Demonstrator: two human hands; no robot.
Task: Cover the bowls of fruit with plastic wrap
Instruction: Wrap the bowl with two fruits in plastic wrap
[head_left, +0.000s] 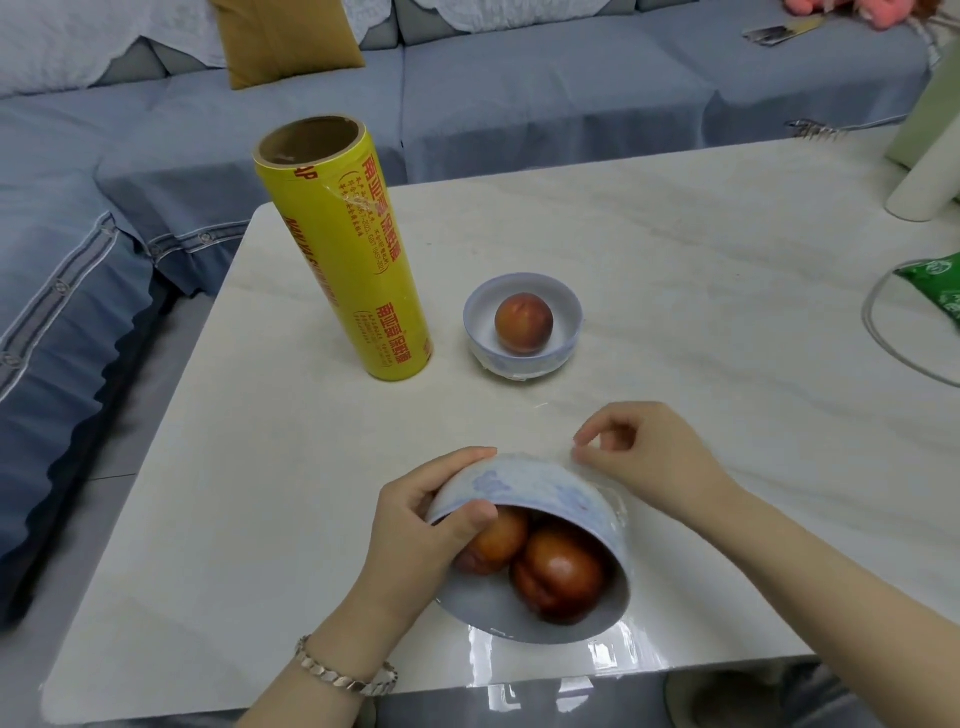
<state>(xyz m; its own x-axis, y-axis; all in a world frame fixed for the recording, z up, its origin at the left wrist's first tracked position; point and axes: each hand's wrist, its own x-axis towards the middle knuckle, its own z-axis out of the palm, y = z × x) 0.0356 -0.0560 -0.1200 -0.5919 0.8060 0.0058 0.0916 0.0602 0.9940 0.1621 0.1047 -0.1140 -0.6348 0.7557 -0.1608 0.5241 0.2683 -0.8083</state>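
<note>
1. Blue cloth is seen over the sofa (67, 291) at the far left, beside the pale table (727, 249).
2. A yellow roll of wrap (343, 249) is stood on end on the table, just left of the small bowl and apart from it.
3. The left hand (421, 525), with a bracelet (343, 675) at its wrist, is curled round the rim of the near bowl (530, 491), with the thumb laid over the lip.
4. The near bowl is held tipped near the table's front edge, its mouth turned toward the wearer, and two fruits (561, 571) are seen inside. It looks to be glazed ceramic, so it is judged hard, slippery, breakable and weighted by the fruit. It is best gripped at the rim and the foot.
5. Clear film (618, 649) is betrayed only by glints below the bowl. It is judged thin, limp and clingy, and apt to stick to itself. It should be taken by its loose edge and drawn taut under the base.
6. The small bowl (522, 358) is set upright farther back, holding a single fruit (523, 323). Whether it is already wrapped cannot be told.
7. The right hand (639, 452) is held at the near bowl's underside, thumb and forefinger pinched together, seemingly on the film's edge.
8. A green packet (932, 283) is cut off at the right.
</note>
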